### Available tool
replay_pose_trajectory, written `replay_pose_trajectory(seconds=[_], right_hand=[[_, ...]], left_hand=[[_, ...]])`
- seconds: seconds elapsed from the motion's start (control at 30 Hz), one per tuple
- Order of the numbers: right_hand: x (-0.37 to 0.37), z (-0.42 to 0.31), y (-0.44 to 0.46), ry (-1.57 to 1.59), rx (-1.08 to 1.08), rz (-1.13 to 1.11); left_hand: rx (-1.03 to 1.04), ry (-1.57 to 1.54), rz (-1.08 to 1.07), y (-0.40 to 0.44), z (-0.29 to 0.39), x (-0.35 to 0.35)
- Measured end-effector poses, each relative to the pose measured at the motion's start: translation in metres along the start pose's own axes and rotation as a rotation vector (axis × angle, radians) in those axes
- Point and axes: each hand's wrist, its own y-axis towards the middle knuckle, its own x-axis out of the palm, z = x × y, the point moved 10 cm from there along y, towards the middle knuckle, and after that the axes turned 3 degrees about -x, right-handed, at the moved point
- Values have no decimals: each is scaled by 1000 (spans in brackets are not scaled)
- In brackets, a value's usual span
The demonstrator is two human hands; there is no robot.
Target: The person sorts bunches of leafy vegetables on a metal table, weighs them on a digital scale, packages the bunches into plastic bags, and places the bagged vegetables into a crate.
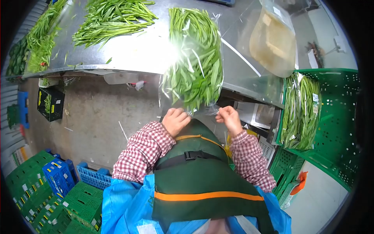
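A clear plastic bag (202,74) full of long leafy green vegetables lies partly on the metal table and hangs over its front edge toward me. Stems point to the far end and leaves to the near end. My left hand (176,121) is closed at the bag's lower left corner, its fingers curled on the film. At the lower right corner, my right hand (229,118) pinches a gathered piece of the clear film. Both hands are apart, just above my green apron (194,175).
Loose bunches of greens (117,19) lie on the metal table (132,54). To the right, a green crate (335,113) holds a filled bag of greens (300,113). Stacked green crates (83,202) and a blue crate (58,177) stand at lower left. A black crate (50,103) sits on the floor.
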Motion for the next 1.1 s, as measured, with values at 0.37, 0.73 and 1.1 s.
replay_pose_trajectory(seconds=[0.37,0.73,1.1], right_hand=[[-52,60,-26,310,379,-94],[-42,-89,-36,-1120,-1092,308],[-40,-193,-50,-554,-1000,141]], left_hand=[[-73,-29,-216,-94,-18,-68],[-6,25,99,10,-62,-21],[-245,-411,323,53,-75,-130]])
